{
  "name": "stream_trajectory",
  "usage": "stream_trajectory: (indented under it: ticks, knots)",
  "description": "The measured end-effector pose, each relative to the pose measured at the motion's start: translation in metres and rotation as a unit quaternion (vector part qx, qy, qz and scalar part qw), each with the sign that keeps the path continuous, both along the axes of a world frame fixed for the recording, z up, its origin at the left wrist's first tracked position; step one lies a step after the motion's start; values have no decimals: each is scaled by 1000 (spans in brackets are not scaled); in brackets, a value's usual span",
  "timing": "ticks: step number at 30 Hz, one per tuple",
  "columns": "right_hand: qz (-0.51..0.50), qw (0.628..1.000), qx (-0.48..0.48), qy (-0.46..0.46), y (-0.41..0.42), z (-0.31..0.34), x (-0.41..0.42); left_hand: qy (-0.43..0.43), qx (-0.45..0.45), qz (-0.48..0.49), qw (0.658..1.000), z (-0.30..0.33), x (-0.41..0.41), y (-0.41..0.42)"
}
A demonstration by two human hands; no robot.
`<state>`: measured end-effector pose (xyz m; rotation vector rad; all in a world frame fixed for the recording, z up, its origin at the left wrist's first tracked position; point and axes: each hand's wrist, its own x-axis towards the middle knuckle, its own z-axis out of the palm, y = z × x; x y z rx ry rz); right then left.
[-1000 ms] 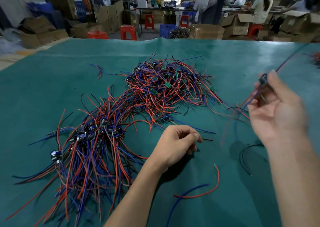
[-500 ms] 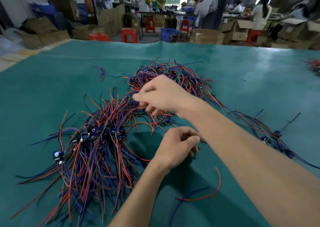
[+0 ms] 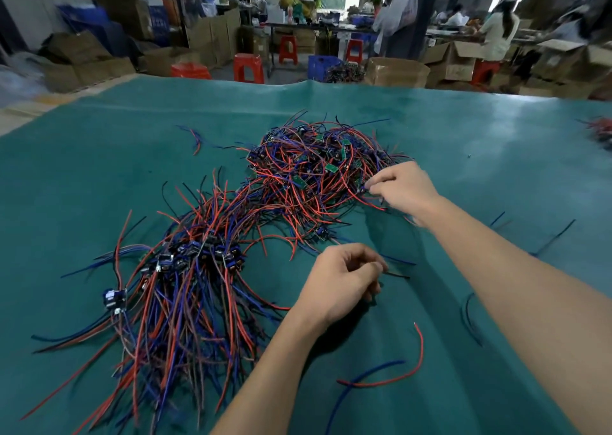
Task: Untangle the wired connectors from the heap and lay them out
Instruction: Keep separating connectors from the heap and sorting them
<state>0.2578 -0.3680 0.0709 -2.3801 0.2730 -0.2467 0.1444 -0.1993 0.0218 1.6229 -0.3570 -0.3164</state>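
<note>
A tangled heap (image 3: 311, 169) of red and blue wired connectors with small green boards lies mid-table on the green mat (image 3: 99, 176). Nearer and to the left spreads a combed-out bundle (image 3: 185, 275) of wired connectors, their dark plugs grouped together. My right hand (image 3: 405, 192) reaches to the heap's right edge, its fingertips pinching a wired connector there. My left hand (image 3: 342, 284) rests on the mat in front of the heap with curled fingers, and a thin dark wire (image 3: 397, 275) sticks out from them.
A loose red and blue wire pair (image 3: 381, 380) lies near the front. Thin black wires (image 3: 470, 322) lie under my right forearm. Another small wire pile (image 3: 602, 133) sits at the far right edge. Cardboard boxes, red stools and seated people are beyond the table.
My right hand, raised at the right with a wired connector a second ago, swept over the heap's left side and now pinches at its right edge. My left hand stayed put.
</note>
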Motion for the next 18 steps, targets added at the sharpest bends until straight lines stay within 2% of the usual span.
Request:
stream_trajectory:
  ticks: [5,10,15,18]
  knots:
    - [-50,983,160,-72,-16,25,-24,14,-3,-1,1000,-2,1,1]
    - [-33,937,340,-74,-18,33,-72,18,-38,21,999,-3,2,1]
    - [66,914,398,-40,5,10,-119,27,-86,81,993,-3,5,-1]
    - [121,899,421,13,14,-7,-132,37,-99,85,991,-1,5,-2]
